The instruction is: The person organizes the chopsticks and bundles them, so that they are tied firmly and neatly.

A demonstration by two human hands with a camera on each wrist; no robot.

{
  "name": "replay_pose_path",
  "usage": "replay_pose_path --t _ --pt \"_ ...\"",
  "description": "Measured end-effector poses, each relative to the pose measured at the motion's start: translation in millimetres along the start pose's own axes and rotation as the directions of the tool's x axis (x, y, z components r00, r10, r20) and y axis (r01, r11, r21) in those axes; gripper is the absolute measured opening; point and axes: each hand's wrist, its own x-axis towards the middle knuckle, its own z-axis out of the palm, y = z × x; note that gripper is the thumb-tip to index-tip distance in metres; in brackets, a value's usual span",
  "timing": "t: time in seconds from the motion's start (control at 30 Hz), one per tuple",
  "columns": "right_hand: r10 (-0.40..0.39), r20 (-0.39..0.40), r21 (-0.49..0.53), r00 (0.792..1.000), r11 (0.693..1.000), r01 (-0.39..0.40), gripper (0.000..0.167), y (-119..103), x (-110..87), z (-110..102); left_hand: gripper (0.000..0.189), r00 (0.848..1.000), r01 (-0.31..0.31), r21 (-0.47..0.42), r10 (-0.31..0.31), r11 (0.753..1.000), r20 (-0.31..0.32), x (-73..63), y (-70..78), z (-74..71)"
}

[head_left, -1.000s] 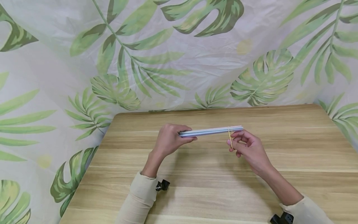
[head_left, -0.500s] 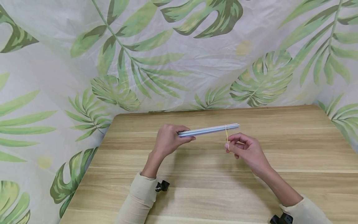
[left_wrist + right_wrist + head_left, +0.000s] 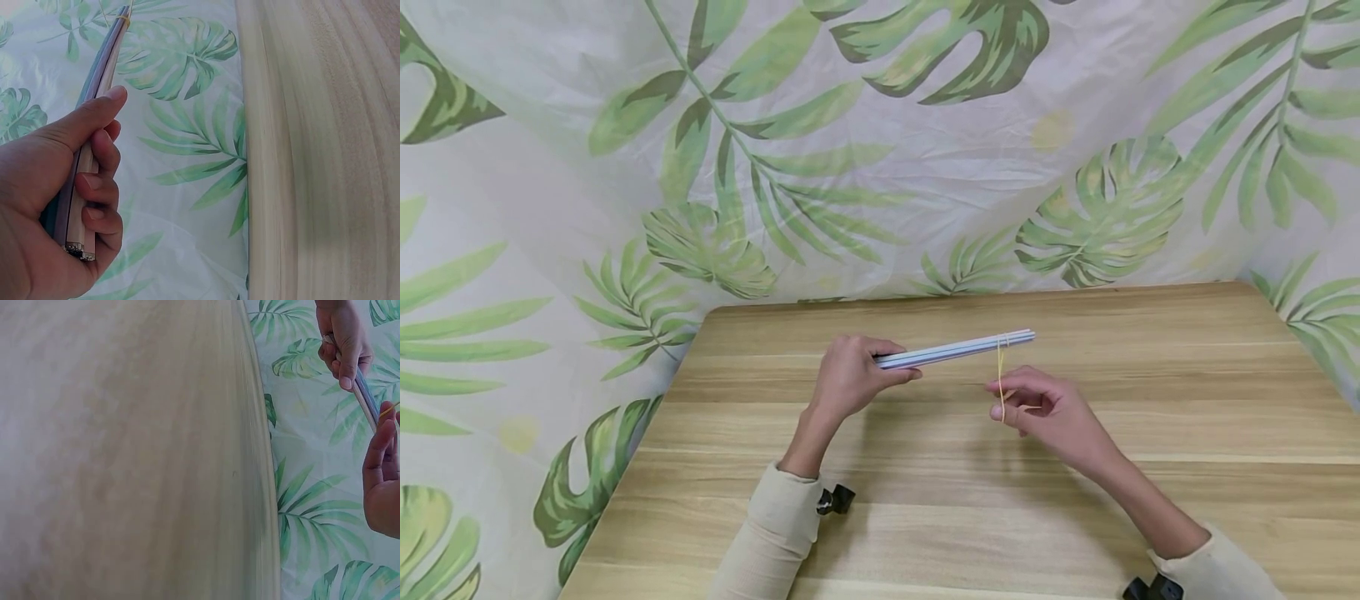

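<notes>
My left hand [image 3: 850, 375] grips a bundle of slim pastel sticks [image 3: 951, 348] near one end, fingers curled round it and thumb along it. In the left wrist view the sticks' near ends [image 3: 80, 252] look squarish and dark-tipped; their exact kind is unclear. The bundle is held above the table, its far end tilted slightly up to the right. A yellow rubber band [image 3: 1001, 379] loops round the bundle near that far end. Below it, my right hand [image 3: 1048, 412] pinches the band and draws it down into a stretched loop. Part of the right hand is cut off in the right wrist view.
Beneath both hands spreads a wood-grain table [image 3: 925, 517]. Behind and to the left hangs a pale cloth [image 3: 955, 200] printed with green leaves. A small black camera [image 3: 837, 500] sits at the left cuff, and another [image 3: 1153, 587] at the right.
My right hand has moved down and slightly left, stretching the rubber band longer. The bundle's far end has shifted a little left and up, while the left hand has barely moved.
</notes>
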Motion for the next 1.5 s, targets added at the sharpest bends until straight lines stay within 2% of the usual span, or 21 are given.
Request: replay_pose_path --t 0.07,0.13,0.23,0.3,0.37,0.5,0.6,0.8,0.9,1.0,1.1,1.23,1.37,1.5 --pt "-0.101 0.016 -0.019 0.995 0.995 0.101 0.041 1 0.1 2 0.027 1.000 0.014 -0.004 -0.014 1.000 0.008 -0.1 0.0 0.2" --pt "-0.206 0.026 -0.055 0.978 0.977 0.207 0.054 1 0.4 4 0.027 1.000 0.024 -0.010 -0.024 1.000 0.013 -0.1 0.0 0.3" --pt "-0.304 0.004 -0.130 0.953 0.944 0.302 0.076 -1 0.1 7 0.027 0.999 0.033 -0.022 -0.033 0.999 0.017 0.2 -0.3 0.6" --pt "-0.317 -0.027 -0.159 0.948 0.938 0.309 0.088 -2 -0.5 9 0.028 0.999 0.034 -0.031 -0.033 0.999 0.013 0.5 -0.5 0.9" --pt "-0.308 -0.065 -0.139 0.949 0.945 0.297 0.100 -4 -1.6 10 0.028 1.000 0.029 -0.041 -0.029 0.999 0.005 0.8 -0.8 1.5" --pt "-0.278 -0.122 -0.020 0.953 0.960 0.278 0.115 -6 -3.1 15 0.027 1.000 0.012 -0.057 -0.014 0.998 -0.025 0.4 1.0 2.0" --pt "-0.224 -0.159 0.056 0.961 0.970 0.236 0.119 -8 -3.7 18 0.026 0.998 -0.008 -0.058 0.004 0.998 -0.061 -0.1 2.7 2.9" --pt "-0.021 -0.179 0.185 0.984 0.981 0.054 0.098 -11 -4.0 18 0.025 0.985 -0.071 -0.040 0.064 0.997 -0.161 -0.1 3.0 6.2" --pt "0.075 -0.185 0.228 0.980 0.973 -0.031 0.086 -10 -2.0 14 0.024 0.977 -0.111 -0.027 0.105 0.993 -0.186 0.2 2.3 7.1" --pt "0.142 -0.206 0.281 0.968 0.956 -0.080 0.077 -8 0.8 10 0.023 0.972 -0.148 -0.014 0.142 0.989 -0.188 0.7 1.0 7.3" --pt "0.174 -0.227 0.309 0.958 0.946 -0.099 0.072 -7 2.8 4 0.021 0.968 -0.182 -0.009 0.178 0.983 -0.178 1.6 -0.2 6.7" --pt "0.167 -0.251 0.341 0.953 0.937 -0.075 0.067 -10 4.1 -3 0.021 0.963 -0.220 -0.025 0.213 0.975 -0.165 2.0 -1.5 5.1" --pt "0.149 -0.277 0.420 0.949 0.907 -0.020 0.050 -13 5.4 -9 0.022 0.961 -0.243 -0.048 0.233 0.969 -0.151 1.9 -2.7 2.7" --pt "0.150 -0.274 0.477 0.950 0.879 -0.001 0.034 -14 5.9 -13 0.022 0.955 -0.282 -0.066 0.273 0.957 -0.119 2.2 -3.4 0.2"
